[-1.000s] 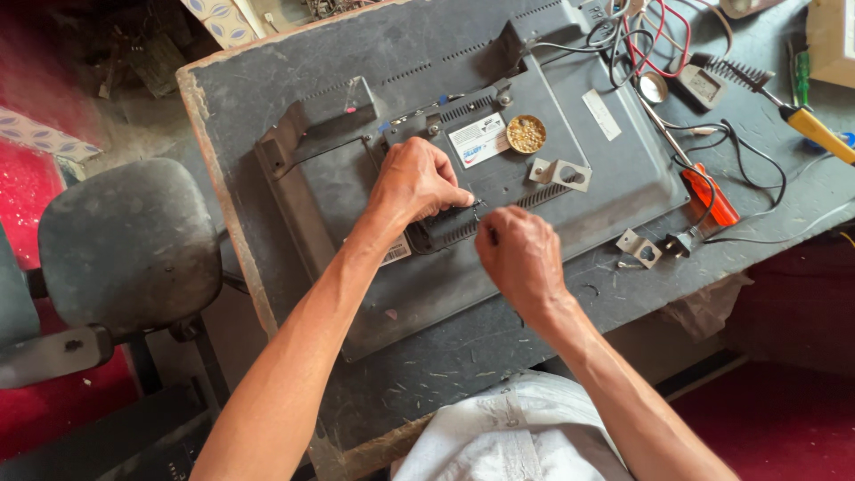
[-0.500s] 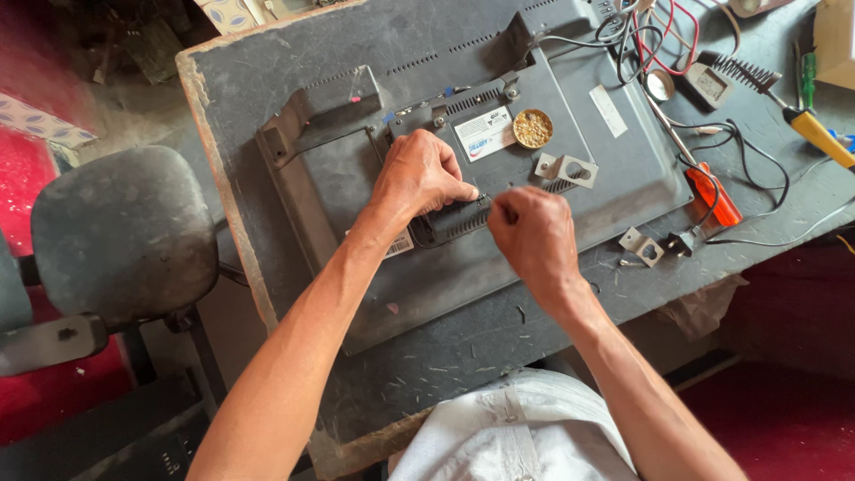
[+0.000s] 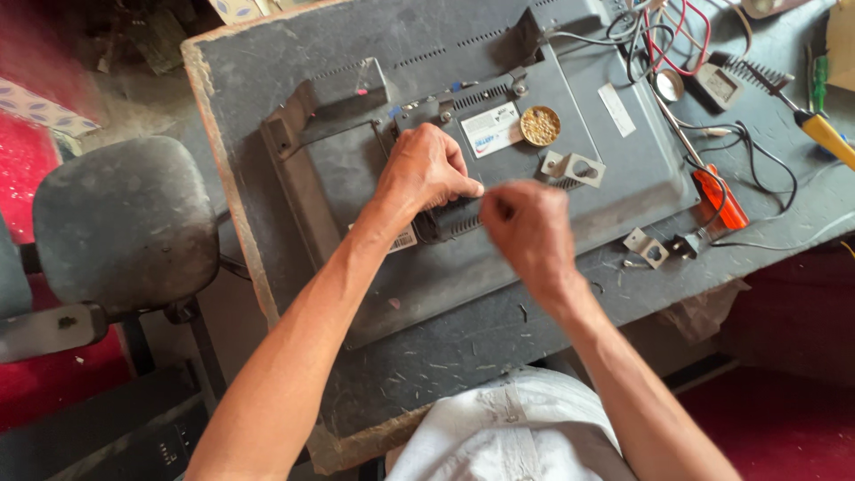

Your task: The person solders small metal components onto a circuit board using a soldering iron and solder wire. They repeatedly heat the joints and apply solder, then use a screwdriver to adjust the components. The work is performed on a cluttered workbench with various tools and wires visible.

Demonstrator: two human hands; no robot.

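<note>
A grey flat-screen television [image 3: 356,178] lies face down on a dusty workbench [image 3: 445,356]. My left hand [image 3: 427,169] rests on its back cover, fingers curled and pressing beside a dark vented ridge [image 3: 454,218] near the middle. My right hand [image 3: 530,227] is closed into a loose fist just right of it, fingertips pinched toward my left thumb. What the right fingers pinch is too blurred to tell. A small round tin of yellowish paste [image 3: 540,126] and a white label [image 3: 492,130] sit on the cover beyond my hands.
A metal bracket [image 3: 574,167] lies on the cover and two more [image 3: 659,247] on the bench. An orange-handled tool [image 3: 720,198], tangled wires [image 3: 668,36], a yellow-handled screwdriver [image 3: 824,134] and a magnifier [image 3: 668,85] crowd the right. A grey chair [image 3: 125,223] stands at the left.
My right hand has moved up and left, closing in on my left thumb. My left hand has stayed on the cover. The view has shifted slightly.
</note>
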